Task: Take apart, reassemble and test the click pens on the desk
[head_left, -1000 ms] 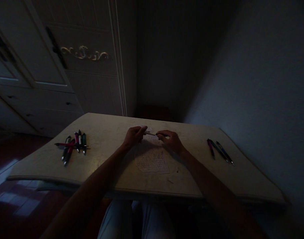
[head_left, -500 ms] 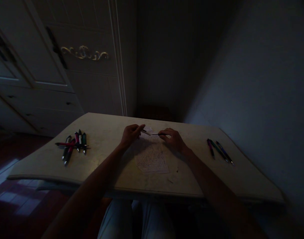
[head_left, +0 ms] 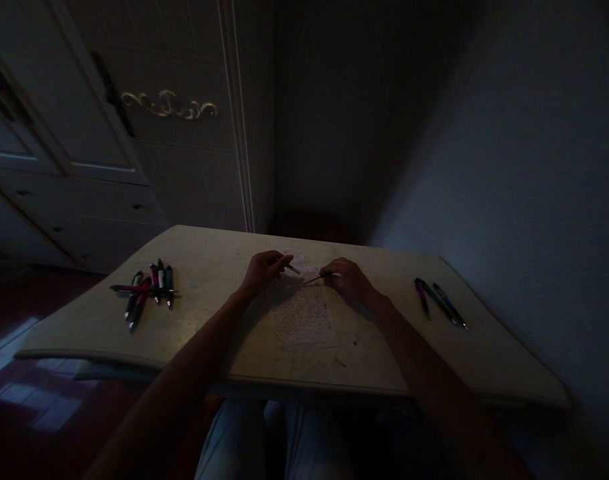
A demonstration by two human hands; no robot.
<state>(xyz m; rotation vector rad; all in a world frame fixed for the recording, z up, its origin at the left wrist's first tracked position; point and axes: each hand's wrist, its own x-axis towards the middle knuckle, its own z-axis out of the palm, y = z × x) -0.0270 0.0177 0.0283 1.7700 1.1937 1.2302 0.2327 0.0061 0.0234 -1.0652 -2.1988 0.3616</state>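
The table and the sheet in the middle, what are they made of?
The table looks like pale stone or laminate, smooth with a faint sheen; the dim light leaves it open. The sheet looks like thin matte paper, flat and covered in small markings.

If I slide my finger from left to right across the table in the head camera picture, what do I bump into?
Pile of pens → left hand with a pen piece → right hand with a thin refill → three pens.
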